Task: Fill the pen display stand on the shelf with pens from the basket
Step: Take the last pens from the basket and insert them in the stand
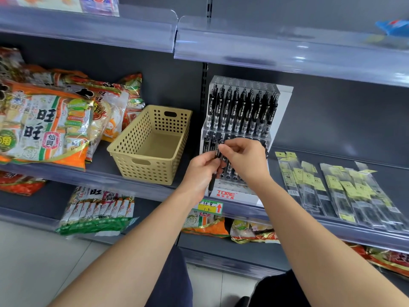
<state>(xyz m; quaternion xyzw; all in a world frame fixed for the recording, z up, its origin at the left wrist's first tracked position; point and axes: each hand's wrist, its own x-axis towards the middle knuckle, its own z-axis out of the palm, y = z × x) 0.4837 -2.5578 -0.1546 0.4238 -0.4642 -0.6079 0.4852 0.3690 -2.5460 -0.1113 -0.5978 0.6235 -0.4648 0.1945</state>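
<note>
Head view, and nearest to me my left hand is curled round a black click pen, tip pointing down. My right hand is pinching the top end of it; whether there is a second pen in that grip I can't tell.

Just beyond my knuckles is the clear acrylic pen display stand with the red-lettered white base. It sits at the front edge of the grey metal shelf, with open holes showing in its lowest row. The risk is right here. My own hands cover the middle tier, so I'd be aiming half blind. A tip that catches a hole's rim could slip from my fingers and drop past the shelf lip to the floor. A careless wrist could also knock the seated pens askew.

Left of the stand, the beige perforated plastic basket looks empty. Further back, the stand's top row of black pens stands full.
</note>
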